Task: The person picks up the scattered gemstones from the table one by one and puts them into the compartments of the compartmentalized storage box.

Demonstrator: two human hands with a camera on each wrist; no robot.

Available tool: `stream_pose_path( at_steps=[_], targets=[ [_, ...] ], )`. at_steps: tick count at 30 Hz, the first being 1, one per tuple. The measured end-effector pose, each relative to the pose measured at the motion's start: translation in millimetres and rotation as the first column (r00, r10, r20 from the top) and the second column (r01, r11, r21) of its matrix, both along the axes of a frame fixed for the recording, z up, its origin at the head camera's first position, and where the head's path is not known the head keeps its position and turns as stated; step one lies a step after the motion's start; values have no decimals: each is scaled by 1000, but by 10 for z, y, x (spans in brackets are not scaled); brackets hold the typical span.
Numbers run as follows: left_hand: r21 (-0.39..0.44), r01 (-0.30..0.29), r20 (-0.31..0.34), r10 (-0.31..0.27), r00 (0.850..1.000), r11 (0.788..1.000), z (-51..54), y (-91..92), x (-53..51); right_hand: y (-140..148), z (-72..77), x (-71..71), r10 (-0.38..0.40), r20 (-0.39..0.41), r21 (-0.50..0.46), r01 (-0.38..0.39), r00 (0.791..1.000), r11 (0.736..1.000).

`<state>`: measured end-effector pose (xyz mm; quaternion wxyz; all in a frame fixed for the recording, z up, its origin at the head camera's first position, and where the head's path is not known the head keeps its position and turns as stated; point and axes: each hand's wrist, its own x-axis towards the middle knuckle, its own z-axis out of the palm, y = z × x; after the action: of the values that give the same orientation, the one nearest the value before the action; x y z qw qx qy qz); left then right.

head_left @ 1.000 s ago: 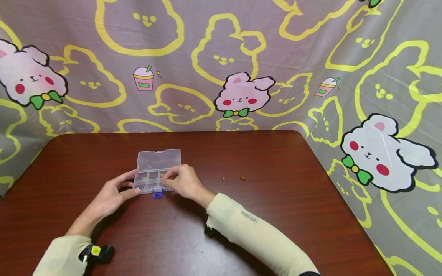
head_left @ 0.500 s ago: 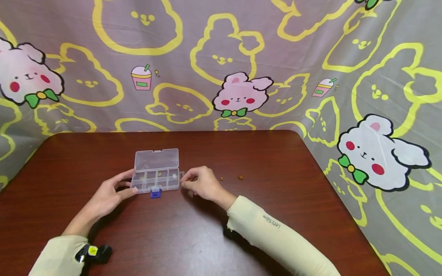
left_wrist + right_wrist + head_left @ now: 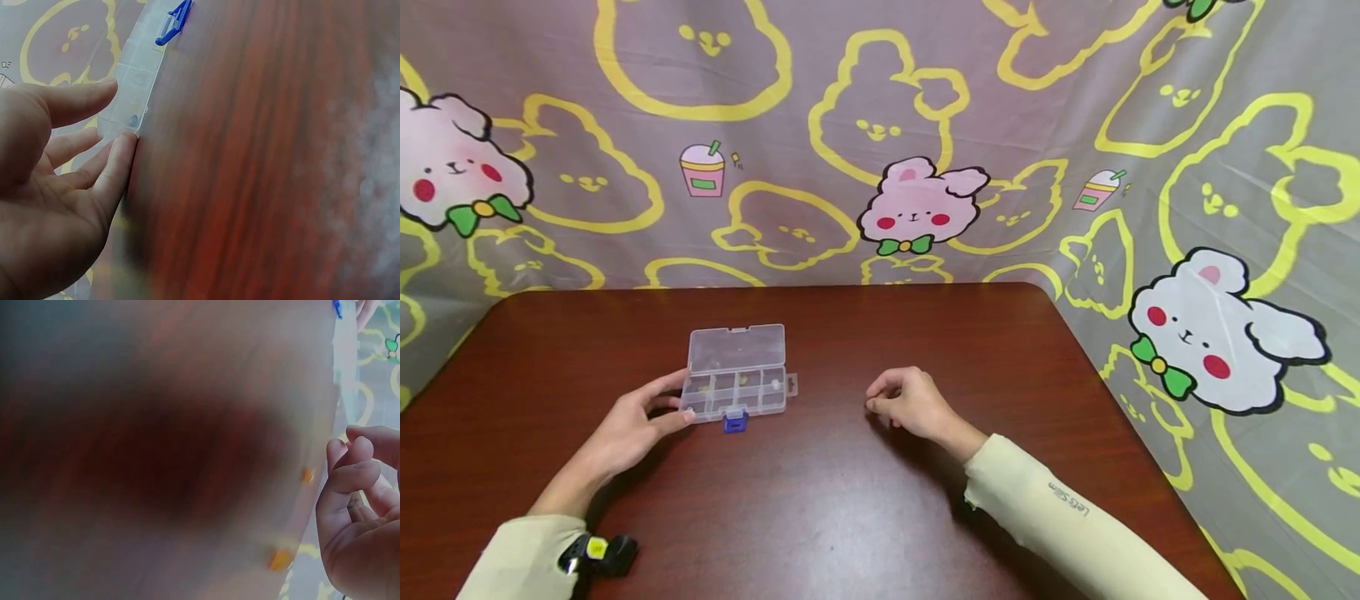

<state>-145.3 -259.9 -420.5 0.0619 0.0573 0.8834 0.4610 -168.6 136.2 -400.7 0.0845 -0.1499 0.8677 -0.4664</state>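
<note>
A clear plastic compartment box (image 3: 737,407) stands on the table with its lid (image 3: 737,347) raised. Small yellowish and whitish bits lie in its back compartments. At its left end my left hand (image 3: 634,429) grips it, thumb at the front corner and fingers behind; the left wrist view shows this hand (image 3: 69,181) close up. Well right of the box, my right hand (image 3: 917,404) hovers over the table with bent fingers and nothing visible between them. In the right wrist view, two small orange-brown pieces, one smaller (image 3: 309,475) and one larger (image 3: 281,559), lie beside the right hand (image 3: 362,519).
The dark wooden table (image 3: 835,500) spreads around the box. A blue latch (image 3: 735,422) hangs at the box's front, and a clear tab (image 3: 792,385) sticks out at its right end. A cartoon-patterned cloth (image 3: 820,150) hangs behind the table and along its right side.
My right hand has left the box and moved right, toward the two small pieces, which it now hides in the head view. My left hand keeps its grip on the box.
</note>
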Motion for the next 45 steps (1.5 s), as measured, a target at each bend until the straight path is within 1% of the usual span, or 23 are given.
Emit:
stream_pose_path(
  at_steps=[8,12,18,23,30,34,39,45],
  targets=[
    [2,0,6,0,1000,1000,9,-4,8,356,-50,75,-41,11,9,41,999,999],
    [11,3,-1,-3,1000,1000,7,-10,12,490,-59,100,-65,13,-5,65,998,998],
    [21,4,-7,-3,1000,1000,3,-11,9,657,-48,62,-125,28,-72,127,992,989],
    [20,2,0,-2,1000,1000,9,-5,6,767,-48,11,-169,68,-63,173,983,983],
    [19,-3,18,3,1000,1000,6,3,12,839,-107,-54,-202,115,-42,208,973,977],
    [18,-6,24,6,1000,1000,2,4,11,841,-128,-81,-209,139,-50,218,968,975],
    [19,-7,27,7,1000,1000,-2,4,7,823,-132,-107,-218,175,-64,232,960,971],
    [17,-3,29,3,1000,1000,3,6,8,790,-121,-123,-226,187,-39,237,956,971]
  ],
)
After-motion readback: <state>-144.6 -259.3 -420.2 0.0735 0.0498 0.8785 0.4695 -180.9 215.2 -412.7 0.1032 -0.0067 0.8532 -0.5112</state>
